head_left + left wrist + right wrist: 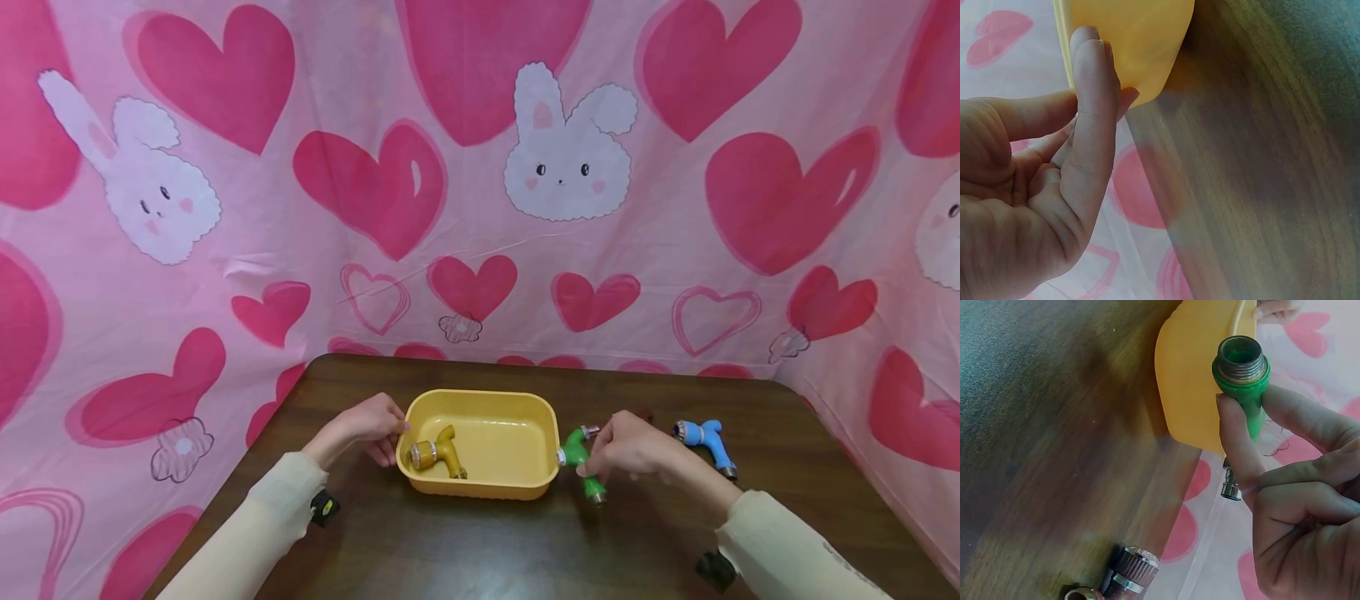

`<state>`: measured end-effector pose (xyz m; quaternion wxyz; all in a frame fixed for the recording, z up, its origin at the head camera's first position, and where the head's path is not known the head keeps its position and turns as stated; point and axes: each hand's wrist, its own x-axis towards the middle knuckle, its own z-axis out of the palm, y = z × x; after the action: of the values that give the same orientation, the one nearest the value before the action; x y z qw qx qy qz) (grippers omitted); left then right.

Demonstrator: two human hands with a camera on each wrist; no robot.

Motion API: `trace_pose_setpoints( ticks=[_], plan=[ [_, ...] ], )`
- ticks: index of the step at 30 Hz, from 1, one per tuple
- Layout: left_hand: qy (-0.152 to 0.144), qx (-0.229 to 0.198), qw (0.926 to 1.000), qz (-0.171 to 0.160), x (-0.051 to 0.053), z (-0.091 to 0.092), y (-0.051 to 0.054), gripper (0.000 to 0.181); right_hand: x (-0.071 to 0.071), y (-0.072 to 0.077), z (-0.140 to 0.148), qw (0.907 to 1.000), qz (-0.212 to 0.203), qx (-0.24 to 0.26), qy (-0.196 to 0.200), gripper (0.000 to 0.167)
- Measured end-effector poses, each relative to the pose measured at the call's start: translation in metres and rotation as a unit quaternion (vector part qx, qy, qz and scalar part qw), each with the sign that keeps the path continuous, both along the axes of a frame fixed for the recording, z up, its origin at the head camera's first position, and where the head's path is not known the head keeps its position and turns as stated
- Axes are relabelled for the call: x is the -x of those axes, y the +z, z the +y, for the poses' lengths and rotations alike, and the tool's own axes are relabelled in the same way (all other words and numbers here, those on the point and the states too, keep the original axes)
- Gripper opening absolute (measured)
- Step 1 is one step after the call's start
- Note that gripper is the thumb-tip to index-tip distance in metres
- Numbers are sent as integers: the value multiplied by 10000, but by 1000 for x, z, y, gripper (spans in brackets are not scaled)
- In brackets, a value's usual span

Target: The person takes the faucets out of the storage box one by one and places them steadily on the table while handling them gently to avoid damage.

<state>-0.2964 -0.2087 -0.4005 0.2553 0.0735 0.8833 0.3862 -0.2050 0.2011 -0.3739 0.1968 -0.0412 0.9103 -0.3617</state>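
Note:
A yellow plastic basin (480, 492) stands on the table, and a mustard-yellow tap (447, 454) lies inside at its left end. My left hand (371, 425) pinches the basin's left rim between thumb and fingers, also visible in the left wrist view. Just beside the basin's right wall, my right hand (626, 446) pinches a green tap (576, 452) between thumb and forefinger. In the right wrist view the green tap (1249, 400) turns its threaded metal end toward the camera. The basin's wall (1191, 381) is behind it.
A blue tap (708, 437) lies on the wooden table (480, 550), right of my right hand. A brownish-red tap (1125, 578), partly cut off, lies on the tabletop in the right wrist view. Pink heart-patterned cloth (480, 233) hangs behind the table.

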Motion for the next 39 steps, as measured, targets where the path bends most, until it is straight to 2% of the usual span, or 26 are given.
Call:
trace_pose_setpoints(
  ticks=[9, 24, 39],
  plan=[
    [-50, 9, 10000, 12, 2, -1, 0, 21, -3, 0, 4, 10000, -3, -59, 7, 24],
    [33, -17, 10000, 23, -6, 1, -3, 19, -14, -6, 17, 10000, 24, 84, -19, 23],
    [11, -200, 9998, -33, -7, 0, -2, 23, -20, -9, 27, 9999, -74, 64, -48, 24]
  ],
)
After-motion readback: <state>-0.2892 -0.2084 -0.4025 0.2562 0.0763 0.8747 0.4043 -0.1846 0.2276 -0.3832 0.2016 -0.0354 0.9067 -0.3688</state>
